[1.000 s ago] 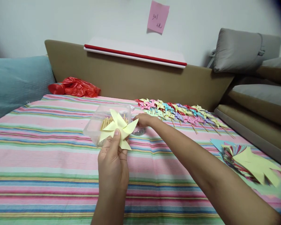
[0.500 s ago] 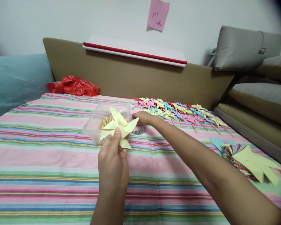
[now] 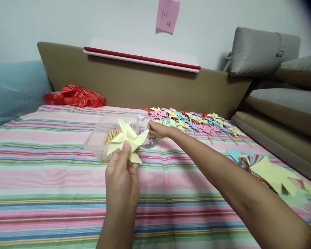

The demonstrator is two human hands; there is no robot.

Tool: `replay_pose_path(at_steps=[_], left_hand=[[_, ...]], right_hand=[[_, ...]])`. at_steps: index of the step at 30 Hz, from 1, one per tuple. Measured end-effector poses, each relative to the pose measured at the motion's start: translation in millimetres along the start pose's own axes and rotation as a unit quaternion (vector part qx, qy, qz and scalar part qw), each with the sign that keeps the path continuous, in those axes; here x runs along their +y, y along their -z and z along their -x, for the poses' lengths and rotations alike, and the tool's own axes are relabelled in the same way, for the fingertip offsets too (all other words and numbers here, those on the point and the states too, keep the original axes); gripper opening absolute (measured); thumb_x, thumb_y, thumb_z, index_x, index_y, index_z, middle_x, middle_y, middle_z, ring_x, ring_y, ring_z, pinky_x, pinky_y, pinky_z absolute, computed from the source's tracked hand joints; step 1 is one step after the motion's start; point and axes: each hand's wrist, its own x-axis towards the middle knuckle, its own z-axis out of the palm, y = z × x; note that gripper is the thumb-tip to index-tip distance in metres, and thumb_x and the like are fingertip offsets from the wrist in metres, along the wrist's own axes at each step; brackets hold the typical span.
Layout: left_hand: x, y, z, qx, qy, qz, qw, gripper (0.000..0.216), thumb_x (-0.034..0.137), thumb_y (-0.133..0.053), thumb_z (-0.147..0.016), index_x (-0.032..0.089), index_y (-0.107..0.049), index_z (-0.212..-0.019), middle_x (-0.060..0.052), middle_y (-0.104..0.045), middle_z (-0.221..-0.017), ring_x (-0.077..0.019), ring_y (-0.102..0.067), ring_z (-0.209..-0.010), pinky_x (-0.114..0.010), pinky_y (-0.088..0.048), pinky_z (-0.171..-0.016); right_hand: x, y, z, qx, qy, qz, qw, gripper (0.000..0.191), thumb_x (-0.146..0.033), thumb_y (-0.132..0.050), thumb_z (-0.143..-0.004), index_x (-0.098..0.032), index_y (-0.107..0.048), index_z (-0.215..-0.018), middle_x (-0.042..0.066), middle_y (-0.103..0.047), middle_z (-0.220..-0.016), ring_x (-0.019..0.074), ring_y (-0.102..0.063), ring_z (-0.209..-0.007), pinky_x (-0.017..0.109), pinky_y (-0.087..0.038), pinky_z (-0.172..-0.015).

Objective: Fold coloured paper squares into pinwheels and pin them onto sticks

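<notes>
Yellow pinwheel [image 3: 129,137] in the left hand [image 3: 122,173], right hand [image 3: 159,129] at the clear dish [image 3: 147,146]

The hands are apart. The left pinches the pale yellow paper pinwheel, thumb across its front and fingers behind, and holds it up over the near right corner of a clear plastic box [image 3: 93,141], partly hiding it. Wooden sticks [image 3: 111,135] lie inside the box. Just right of it, the right hand reaches over the small round dish, which contains silvery bits, its fingers bunched and pointing down; whether they grip anything cannot be told.

Both containers rest on a striped cloth [image 3: 67,186]. Beyond the right hand, rows of pinwheels on sticks [image 3: 207,129] lie close together in red, pink, yellow, blue and purple. Nearer, past the right forearm, sits a stack of cut paper [image 3: 272,173], pale yellow on top. A crumpled red plastic bag [image 3: 77,97] lies at the far left, by a blue cushion [image 3: 15,90]. A pink note [image 3: 167,16] hangs on the wall.
</notes>
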Motion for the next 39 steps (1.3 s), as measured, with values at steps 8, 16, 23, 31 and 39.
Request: replay_pose_path(at_steps=[8,16,23,31,39], left_hand=[[-8.3,-10.9,4.5,-0.005,0.003,-0.007,1.000,0.007,0.014,-0.071,-0.088,0.016,-0.076,-0.092,-0.005,-0.076,-0.097,-0.0105,-0.069,-0.087,-0.017,-0.056,-0.073],[-27.2,-31.3,23.2,-0.063,0.011,-0.041,0.997,0.003,0.015,-0.073,-0.086,0.017,-0.076,-0.087,-0.003,-0.077,-0.093,-0.0112,-0.070,-0.083,-0.017,-0.057,-0.072],[-61.8,-42.8,35.3,-0.070,0.051,-0.086,0.993,0.009,0.014,-0.078,-0.081,0.011,-0.077,-0.089,-0.004,-0.076,-0.088,-0.0099,-0.069,-0.073,-0.016,-0.057,-0.066],[-96.2,-38.6,41.7,-0.087,0.092,-0.146,0.981,0.007,0.015,-0.079,-0.080,0.010,-0.076,-0.085,-0.003,-0.073,-0.086,-0.0078,-0.066,-0.072,-0.013,-0.056,-0.064],[-99.1,-30.8,37.0,-0.082,0.097,-0.178,0.976,0.016,0.017,-0.084,-0.074,0.012,-0.076,-0.086,-0.002,-0.074,-0.087,-0.0077,-0.067,-0.074,-0.013,-0.055,-0.066]], right_hand=[[-32.1,47.3,108.6,0.093,-0.004,-0.040,0.995,0.006,-0.024,-0.047,-0.100,-0.022,-0.041,-0.100,-0.001,-0.054,-0.088,0.0134,-0.051,-0.074,0.026,-0.042,-0.067],[4.0,17.5,276.8,0.156,-0.178,-0.017,0.972,0.007,-0.027,-0.052,-0.094,-0.024,-0.047,-0.091,0.000,-0.060,-0.083,0.0167,-0.054,-0.067,0.028,-0.038,-0.062],[12.1,-4.3,311.6,0.308,-0.227,-0.008,0.924,0.026,-0.032,-0.031,-0.105,-0.022,-0.054,-0.110,0.010,-0.067,-0.107,0.0229,-0.063,-0.100,0.036,-0.048,-0.087],[-2.1,-48.1,328.3,0.286,-0.255,0.072,0.921,0.041,-0.033,-0.038,-0.104,-0.018,-0.057,-0.137,0.018,-0.060,-0.140,0.0315,-0.054,-0.131,0.052,-0.042,-0.109],[-9.1,-64.8,308.8,0.221,-0.278,0.176,0.918,0.048,-0.033,-0.039,-0.104,-0.009,-0.053,-0.143,0.019,-0.050,-0.151,0.0361,-0.045,-0.143,0.056,-0.037,-0.116]])
